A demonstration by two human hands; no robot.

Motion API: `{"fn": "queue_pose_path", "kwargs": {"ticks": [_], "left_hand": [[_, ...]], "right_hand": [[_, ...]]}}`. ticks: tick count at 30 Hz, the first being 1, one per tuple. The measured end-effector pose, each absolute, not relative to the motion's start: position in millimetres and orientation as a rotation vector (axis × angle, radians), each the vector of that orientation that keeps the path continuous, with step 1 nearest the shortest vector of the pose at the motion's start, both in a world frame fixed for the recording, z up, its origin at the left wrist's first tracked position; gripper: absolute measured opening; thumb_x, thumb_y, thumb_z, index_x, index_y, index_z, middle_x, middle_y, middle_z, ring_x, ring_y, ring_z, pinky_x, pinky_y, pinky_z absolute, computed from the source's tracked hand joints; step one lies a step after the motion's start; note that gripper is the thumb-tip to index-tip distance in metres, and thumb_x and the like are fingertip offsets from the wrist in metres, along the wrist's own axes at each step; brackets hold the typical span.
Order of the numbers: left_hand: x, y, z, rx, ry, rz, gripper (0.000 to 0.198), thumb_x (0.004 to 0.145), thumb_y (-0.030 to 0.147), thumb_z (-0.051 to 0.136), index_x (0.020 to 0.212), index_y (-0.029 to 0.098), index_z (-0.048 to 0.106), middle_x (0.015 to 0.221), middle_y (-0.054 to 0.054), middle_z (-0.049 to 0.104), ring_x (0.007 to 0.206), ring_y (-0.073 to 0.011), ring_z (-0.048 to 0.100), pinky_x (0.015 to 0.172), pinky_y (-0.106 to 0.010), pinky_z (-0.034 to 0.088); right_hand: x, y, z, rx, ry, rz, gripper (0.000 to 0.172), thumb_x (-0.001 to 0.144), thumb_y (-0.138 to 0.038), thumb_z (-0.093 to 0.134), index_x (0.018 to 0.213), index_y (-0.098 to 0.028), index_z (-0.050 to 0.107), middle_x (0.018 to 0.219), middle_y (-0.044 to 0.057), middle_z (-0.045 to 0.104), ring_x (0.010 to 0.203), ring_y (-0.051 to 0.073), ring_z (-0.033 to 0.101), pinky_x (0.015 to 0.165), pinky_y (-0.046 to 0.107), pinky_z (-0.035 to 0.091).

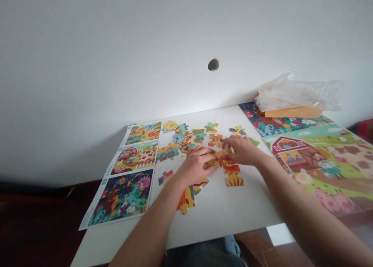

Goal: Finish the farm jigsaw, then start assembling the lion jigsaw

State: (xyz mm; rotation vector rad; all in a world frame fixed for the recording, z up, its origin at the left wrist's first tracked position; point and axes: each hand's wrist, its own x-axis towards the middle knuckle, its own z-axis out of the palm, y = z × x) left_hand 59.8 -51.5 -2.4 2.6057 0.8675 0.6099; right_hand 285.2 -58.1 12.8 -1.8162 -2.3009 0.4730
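Note:
My left hand (195,165) and my right hand (240,149) meet at the middle of a white table (224,208). Their fingers press on joined yellow-orange jigsaw pieces (218,160), partly hidden by my fingertips. Directly below my right hand, an orange and yellow piece group (233,177) lies flat. Several loose cardboard pieces (188,139) are scattered just beyond my hands. A yellow-orange piece (186,200) lies near my left wrist, and a small blue-red piece (165,176) lies to its left.
A printed sheet of picture panels (122,174) lies along the table's left side. A large farm-scene puzzle or poster (323,158) covers the right side. Beyond it sit an orange box (293,112) and crumpled clear plastic (297,92), against a white wall with a dark hole (213,64).

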Motion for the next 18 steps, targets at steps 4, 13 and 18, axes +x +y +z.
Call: {"fn": "queue_pose_path", "kwargs": {"ticks": [4, 13, 18], "left_hand": [[59.6, -50.7, -3.1, 2.606, 0.864, 0.61, 0.019, 0.086, 0.025, 0.068, 0.104, 0.025, 0.072, 0.117, -0.005, 0.068, 0.112, -0.0248, 0.056, 0.097, -0.041, 0.046], [60.8, -50.3, -5.3, 2.66, 0.826, 0.607, 0.02, 0.091, 0.031, 0.063, 0.108, 0.027, 0.074, 0.122, -0.003, 0.067, 0.111, -0.024, 0.056, 0.098, -0.042, 0.044], [60.3, -51.2, -5.9, 2.701, 0.887, 0.579, 0.017, 0.092, 0.034, 0.062, 0.098, 0.028, 0.076, 0.123, -0.002, 0.067, 0.111, -0.025, 0.055, 0.096, -0.043, 0.043]], "right_hand": [[285.6, -58.1, 12.8, -1.83, -2.299, 0.454, 0.027, 0.078, -0.043, 0.068, 0.098, -0.024, 0.067, 0.101, 0.007, 0.066, 0.1, 0.028, 0.061, 0.088, 0.041, 0.039], [281.5, -53.0, 3.2, -1.843, -2.295, 0.451, 0.024, 0.078, -0.036, 0.069, 0.098, -0.024, 0.065, 0.103, 0.007, 0.066, 0.103, 0.028, 0.061, 0.089, 0.04, 0.037], [279.4, -61.6, 12.9, -1.889, -2.259, 0.354, 0.025, 0.082, -0.036, 0.068, 0.103, -0.023, 0.065, 0.102, 0.009, 0.065, 0.1, 0.027, 0.061, 0.088, 0.04, 0.039]]}}
